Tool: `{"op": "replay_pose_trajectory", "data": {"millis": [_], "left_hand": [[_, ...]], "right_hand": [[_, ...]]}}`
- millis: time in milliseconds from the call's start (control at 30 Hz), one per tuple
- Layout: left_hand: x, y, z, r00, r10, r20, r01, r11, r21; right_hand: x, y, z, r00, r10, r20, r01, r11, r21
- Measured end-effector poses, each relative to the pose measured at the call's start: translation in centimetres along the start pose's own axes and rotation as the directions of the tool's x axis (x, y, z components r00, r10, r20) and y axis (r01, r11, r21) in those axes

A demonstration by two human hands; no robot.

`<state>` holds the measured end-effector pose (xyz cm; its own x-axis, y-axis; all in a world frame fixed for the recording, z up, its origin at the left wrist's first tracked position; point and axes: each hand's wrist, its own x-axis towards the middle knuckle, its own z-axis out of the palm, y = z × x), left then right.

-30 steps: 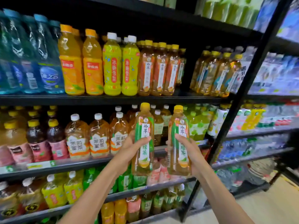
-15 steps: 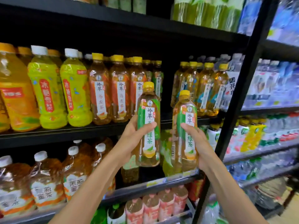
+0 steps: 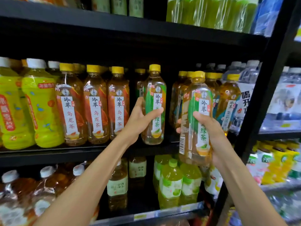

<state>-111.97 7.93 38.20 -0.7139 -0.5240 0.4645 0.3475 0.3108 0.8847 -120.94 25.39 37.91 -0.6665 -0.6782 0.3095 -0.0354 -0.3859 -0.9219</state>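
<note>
Left hand point(image 3: 140, 122) grips a tea bottle point(image 3: 155, 88) nearly shelved; right hand point(image 3: 211, 133) grips the second bottle point(image 3: 200, 95) at three o'clock, unplaced.

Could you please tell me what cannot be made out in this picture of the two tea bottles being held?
Head view only.
1. Whether the left bottle stands on the shelf: shadow hides the contact at its base.
2. Label middles on it and on the right bottle: covered by the left hand and right hand.
3. Price tag print: blurred.
</note>
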Motion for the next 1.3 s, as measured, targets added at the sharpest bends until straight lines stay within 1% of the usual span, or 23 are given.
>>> {"op": "replay_pose_trajectory", "data": {"millis": [233, 467, 533, 567, 633, 700, 767, 833, 1000, 1067, 1133, 1200, 1267, 1300], "left_hand": [[1.6, -1.5, 0.8, 0.995, 0.032, -0.090, -0.024, 0.996, 0.088], [2.1, -2.2, 0.7, 0.994, -0.038, -0.099, 0.053, 0.988, 0.148], [1.8, -2.0, 0.7, 0.993, -0.039, -0.112, 0.062, 0.977, 0.205], [1.5, -1.9, 0.9, 0.989, -0.022, -0.144, 0.061, 0.961, 0.270], [0.7, -2.1, 1.6, 0.960, 0.061, -0.275, 0.075, 0.887, 0.456], [-0.3, -2.6, 2.7, 0.894, 0.178, -0.411, 0.111, 0.802, 0.587], [-0.9, -3.1, 3.8, 0.837, 0.256, -0.484, 0.146, 0.748, 0.647], [-0.8, -3.4, 4.1, 0.804, 0.290, -0.519, 0.152, 0.743, 0.652], [1.2, -3.7, 3.6, 0.811, 0.253, -0.528, 0.138, 0.794, 0.592], [2.3, -3.9, 3.3, 0.808, 0.246, -0.536, 0.179, 0.764, 0.620], [3.4, -4.2, 2.9, 0.818, 0.221, -0.531, 0.218, 0.735, 0.642], [4.1, -4.1, 2.8, 0.831, 0.179, -0.526, 0.247, 0.730, 0.638], [4.5, -4.3, 2.5, 0.839, 0.177, -0.514, 0.256, 0.706, 0.661], [4.7, -4.2, 2.5, 0.837, 0.157, -0.524, 0.272, 0.711, 0.648]], "right_hand": [[1.9, -0.5, -2.0, 0.991, 0.028, 0.129, -0.028, 1.000, -0.001], [2.5, -0.2, -2.7, 0.974, 0.063, 0.217, -0.079, 0.995, 0.065], [2.5, -0.2, -2.8, 0.970, 0.065, 0.236, -0.084, 0.994, 0.072], [2.6, -0.2, -2.9, 0.969, 0.063, 0.240, -0.084, 0.994, 0.075], [2.6, -0.3, -3.1, 0.969, 0.061, 0.241, -0.084, 0.993, 0.085], [2.7, -0.4, -3.2, 0.967, 0.058, 0.246, -0.081, 0.993, 0.086], [2.7, -0.5, -3.3, 0.966, 0.054, 0.254, -0.079, 0.993, 0.092], [2.6, -0.6, -3.3, 0.964, 0.044, 0.262, -0.072, 0.993, 0.098], [2.5, -0.9, -3.5, 0.961, 0.017, 0.275, -0.048, 0.993, 0.107], [2.5, -0.9, -3.6, 0.961, 0.010, 0.277, -0.042, 0.993, 0.112], [2.5, -0.8, -3.7, 0.960, 0.003, 0.280, -0.037, 0.992, 0.117], [2.4, -0.8, -3.7, 0.960, -0.004, 0.280, -0.032, 0.992, 0.124], [2.4, -0.8, -3.6, 0.960, -0.010, 0.279, -0.027, 0.992, 0.127], [2.3, -0.8, -3.5, 0.960, -0.010, 0.279, -0.027, 0.991, 0.130]]}}
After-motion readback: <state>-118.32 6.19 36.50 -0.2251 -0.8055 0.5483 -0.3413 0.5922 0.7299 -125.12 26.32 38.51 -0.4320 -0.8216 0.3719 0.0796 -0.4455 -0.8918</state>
